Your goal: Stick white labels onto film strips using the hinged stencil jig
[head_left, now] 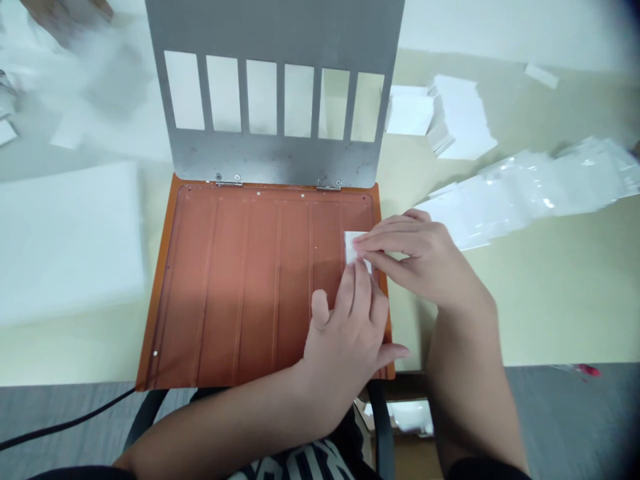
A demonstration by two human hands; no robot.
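A small white card [351, 248] lies on the right-hand strip of the reddish-brown ribbed board [257, 280]. My right hand [417, 253] reaches in from the right, its thumb and fingertips brought together at the card's upper part, gripping it. Below it, my left hand [350, 320] rests over the board's right side. Its fingers are stretched out, with the tips touching the card's lower edge and the thumb apart. Part of the card is hidden under my fingers. A hinged grey metal plate [280, 157] with a row of several rectangular cut-outs stands raised behind the board.
To the right lie stacks of white cards [463, 120] and a fanned row of clear plastic sleeves [540, 183]. A white sheet or pad [70, 240] is at left. A black cable [70, 425] leaves the board's lower-left corner. Another person's hand [70, 17] is at upper left.
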